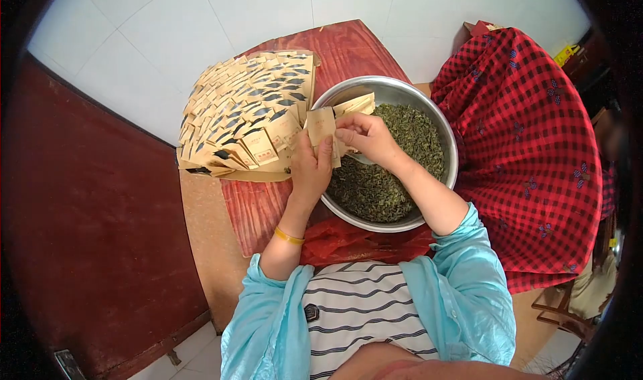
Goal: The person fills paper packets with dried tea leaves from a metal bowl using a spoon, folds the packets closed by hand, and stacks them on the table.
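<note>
Nearest, a crumpled red plastic bag point(355, 243) is seen between the body and the bench point(355, 45). Above the near side, a small paper packet point(320, 124) is held upright in the narrow grip of the left hand point(310, 172), thumb laid on its front. The right hand point(372, 139) is curled narrow at the packet's right edge; whether it is pinched there cannot be told. A pale, shiny thing point(362, 158) is partly seen under the right hand, possibly a spoon.

For good handling, the packet is best pinched low, its top left unsqueezed and its base supported; it should be kept over or close to the bowl so that spills are caught.

The metal bowl point(395, 87) is loaded with loose dried green leaves point(375, 196). More packets point(362, 104) are seen at its far left rim, behind the right hand. To the left, many packets point(248, 105) are crowded in overlapping rows on cardboard point(258, 176). At right, checked cloth point(522, 152) is draped; pale wall point(268, 5) is seen beyond.
</note>
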Demonstrator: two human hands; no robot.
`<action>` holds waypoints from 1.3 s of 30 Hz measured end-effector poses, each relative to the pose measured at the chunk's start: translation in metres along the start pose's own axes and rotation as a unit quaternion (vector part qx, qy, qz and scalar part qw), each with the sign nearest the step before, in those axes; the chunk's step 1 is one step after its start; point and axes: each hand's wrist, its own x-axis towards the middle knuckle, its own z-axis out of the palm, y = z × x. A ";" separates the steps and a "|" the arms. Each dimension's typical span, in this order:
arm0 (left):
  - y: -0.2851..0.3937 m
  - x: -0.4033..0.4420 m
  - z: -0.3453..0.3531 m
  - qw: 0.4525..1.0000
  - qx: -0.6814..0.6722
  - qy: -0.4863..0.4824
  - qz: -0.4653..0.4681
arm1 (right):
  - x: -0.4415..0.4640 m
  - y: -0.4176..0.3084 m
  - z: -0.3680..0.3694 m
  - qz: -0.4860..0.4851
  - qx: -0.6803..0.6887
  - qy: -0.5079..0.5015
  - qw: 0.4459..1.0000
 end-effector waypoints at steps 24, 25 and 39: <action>0.018 -0.001 -0.003 0.999 -0.028 0.021 -0.028 | -0.002 -0.004 -0.013 0.047 -0.240 -0.315 0.917; 0.014 -0.001 -0.002 0.999 -0.028 0.021 -0.028 | -0.002 -0.010 -0.014 0.009 -0.202 -0.282 0.938; 0.005 -0.001 -0.001 0.999 -0.033 0.011 -0.017 | -0.001 -0.007 -0.012 0.004 -0.112 -0.179 0.977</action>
